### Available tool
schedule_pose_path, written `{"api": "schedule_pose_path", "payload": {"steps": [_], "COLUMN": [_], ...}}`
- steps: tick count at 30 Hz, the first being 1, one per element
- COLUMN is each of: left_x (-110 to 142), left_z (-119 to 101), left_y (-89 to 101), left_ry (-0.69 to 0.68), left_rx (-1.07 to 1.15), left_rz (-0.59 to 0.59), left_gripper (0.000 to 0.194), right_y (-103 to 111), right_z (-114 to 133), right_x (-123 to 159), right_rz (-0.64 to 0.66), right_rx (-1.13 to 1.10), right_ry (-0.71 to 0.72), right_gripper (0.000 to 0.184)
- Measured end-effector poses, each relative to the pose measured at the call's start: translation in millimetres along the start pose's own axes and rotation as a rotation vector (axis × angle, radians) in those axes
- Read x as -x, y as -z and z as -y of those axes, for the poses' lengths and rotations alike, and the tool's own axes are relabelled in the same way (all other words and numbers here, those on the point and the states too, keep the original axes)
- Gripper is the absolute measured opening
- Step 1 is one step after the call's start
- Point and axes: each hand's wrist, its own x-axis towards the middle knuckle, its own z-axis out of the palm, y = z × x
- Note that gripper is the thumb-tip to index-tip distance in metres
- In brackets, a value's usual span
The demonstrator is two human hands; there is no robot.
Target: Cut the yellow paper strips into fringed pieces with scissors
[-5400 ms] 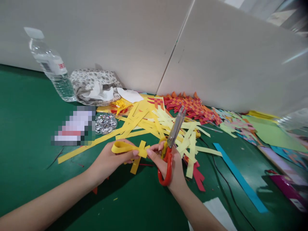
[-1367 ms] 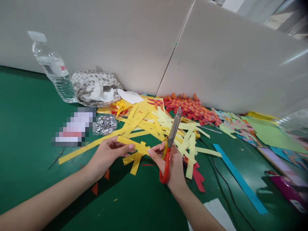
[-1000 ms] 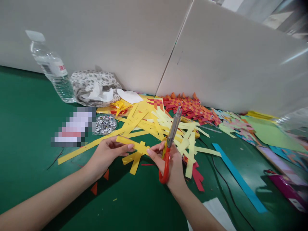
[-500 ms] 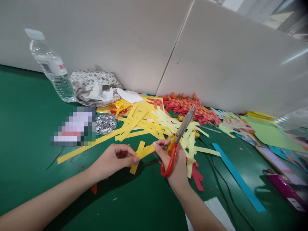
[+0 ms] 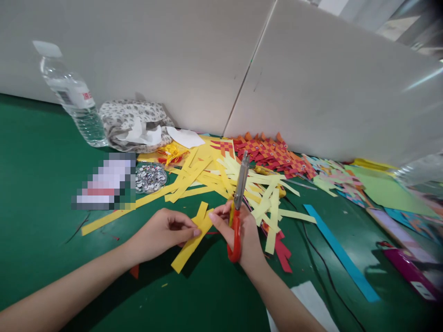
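Two short yellow paper strips point(image 5: 189, 252) lie across each other, pinched between the thumb and fingers of my left hand point(image 5: 169, 230). My right hand point(image 5: 244, 233) holds a pair of scissors point(image 5: 235, 230) by the red handle, blades together and pointing up and away. The thumb of that hand is at the upper end of the lower strip; whether it grips it I cannot tell. Just beyond both hands spreads a loose pile of yellow paper strips point(image 5: 194, 177), with pale yellow strips point(image 5: 273, 203) on its right side.
A water bottle point(image 5: 78, 99), a patterned cloth pouch point(image 5: 133, 122), a blurred phone point(image 5: 105, 182) and a bag of googly eyes point(image 5: 151, 178) stand or lie left. Woven red-orange paper fish point(image 5: 273, 154) line the wall. Rightward are a blue strip point(image 5: 341, 253), black cable point(image 5: 325, 263) and purple device point(image 5: 410, 272).
The yellow strips in my left hand have turned, one end now pointing down toward me. My right hand has shifted slightly left, and the scissors stand more upright.
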Motion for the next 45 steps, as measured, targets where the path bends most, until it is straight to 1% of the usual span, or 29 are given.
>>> {"api": "schedule_pose_path", "payload": {"steps": [3, 6, 8, 12, 15, 21, 27, 30, 34, 37, 39, 41, 45], "left_x": [-1, -1, -1, -1, -1, -4, -5, -4, -4, -6, -8, -9, -9], "left_z": [0, 2, 3, 5, 5, 3, 7, 7, 4, 4, 6, 7, 4], "left_y": [-1.0, -1.6, -1.4, -1.1, -1.7, -1.9, 1.7, 0.9, -1.2, 0.5, 3.3, 6.2, 8.1], "left_ry": [0.014, 0.043, 0.063, 0.084, 0.089, 0.141, 0.174, 0.162, 0.134, 0.105, 0.045, -0.03, -0.144], "left_rx": [0.043, 0.052, 0.035, 0.004, 0.01, -0.001, -0.022, -0.007, 0.072, 0.177, 0.258, 0.332, 0.437], "left_rz": [-0.033, -0.037, -0.012, 0.037, 0.037, 0.044, 0.143, 0.142, 0.077, -0.043, -0.153, -0.247, -0.363], "left_gripper": [0.014, 0.016, 0.017, 0.016, 0.015, 0.016, 0.02, 0.02, 0.02, 0.02, 0.019, 0.019, 0.017], "right_y": [0, -1, -1, -1, -1, 0, 0, -1, 0, 3, 5, 7, 5], "right_z": [3, 2, 0, 0, 2, 0, -3, -2, -2, -5, -5, -3, 3], "right_x": [-1, 0, 0, 1, 1, 2, 1, 1, 0, 1, 2, 4, 9], "right_rz": [-0.003, 0.015, 0.016, -0.021, -0.025, -0.037, -0.037, -0.041, -0.061, -0.05, -0.023, 0.009, 0.058], "right_rx": [-0.015, -0.049, -0.048, -0.019, -0.004, -0.046, -0.103, -0.078, -0.053, 0.036, 0.184, 0.391, 0.828], "right_ry": [-0.009, -0.045, -0.047, -0.004, 0.012, 0.034, 0.03, 0.04, 0.048, 0.033, 0.017, 0.018, 0.149], "right_gripper": [0.033, 0.035, 0.035, 0.032, 0.033, 0.033, 0.037, 0.036, 0.034, 0.032, 0.031, 0.031, 0.036]}}
